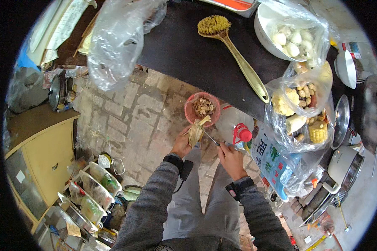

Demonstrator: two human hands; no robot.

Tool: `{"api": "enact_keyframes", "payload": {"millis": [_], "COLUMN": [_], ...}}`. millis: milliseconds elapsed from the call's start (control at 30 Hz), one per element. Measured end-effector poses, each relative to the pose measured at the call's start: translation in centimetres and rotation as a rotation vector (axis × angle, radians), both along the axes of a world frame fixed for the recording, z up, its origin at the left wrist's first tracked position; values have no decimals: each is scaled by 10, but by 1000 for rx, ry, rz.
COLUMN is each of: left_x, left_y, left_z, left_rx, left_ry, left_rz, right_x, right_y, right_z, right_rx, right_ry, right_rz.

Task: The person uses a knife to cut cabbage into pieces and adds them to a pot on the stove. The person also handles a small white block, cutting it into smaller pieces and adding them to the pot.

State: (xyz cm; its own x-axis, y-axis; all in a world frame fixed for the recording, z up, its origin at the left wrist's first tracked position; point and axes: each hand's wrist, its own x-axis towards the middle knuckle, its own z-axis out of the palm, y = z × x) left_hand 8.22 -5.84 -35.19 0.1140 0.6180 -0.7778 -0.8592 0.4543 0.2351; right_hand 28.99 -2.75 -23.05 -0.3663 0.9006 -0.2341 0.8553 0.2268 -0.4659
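My left hand (181,144) grips a pale, dry-husked piece that looks like an ear of corn (195,133), its stalk end pointing away from me. In my right hand (232,160) is a small knife (212,138), its thin blade angled toward the husk. Whether the blade touches the husk I cannot tell. Just beyond both hands a red plastic bin (188,109) stands on the floor, holding brown and pale scraps (204,107). To its right is a clear plastic jug (229,120) with a red cap (246,135).
A dark table (172,47) bears a scrub brush (238,59), a white bowl (260,34) of bagged pale bulbs, and a clear bag (270,138) with corn and peanuts. A plastic bag (116,56) overhangs its left end. A shelf rack (95,188) and yellow cabinet (50,157) stand left.
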Motion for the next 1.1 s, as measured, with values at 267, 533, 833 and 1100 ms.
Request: {"api": "enact_keyframes", "payload": {"millis": [267,533,833,1100], "left_x": [12,16,-2,-16], "left_y": [16,10,1,-4], "left_z": [-81,-114,-93,9], "left_rx": [-36,60,189,334], "left_ry": [51,-40,-164,-161], "left_rz": [-29,9,17,-109], "right_x": [0,14,22,28], "right_y": [11,9,5,-4], "right_z": [-75,-116,-73,63], "right_rx": [-66,-133,-195,-191], "right_ry": [3,74,214,343], "right_rz": [-93,-174,-265,-224]}}
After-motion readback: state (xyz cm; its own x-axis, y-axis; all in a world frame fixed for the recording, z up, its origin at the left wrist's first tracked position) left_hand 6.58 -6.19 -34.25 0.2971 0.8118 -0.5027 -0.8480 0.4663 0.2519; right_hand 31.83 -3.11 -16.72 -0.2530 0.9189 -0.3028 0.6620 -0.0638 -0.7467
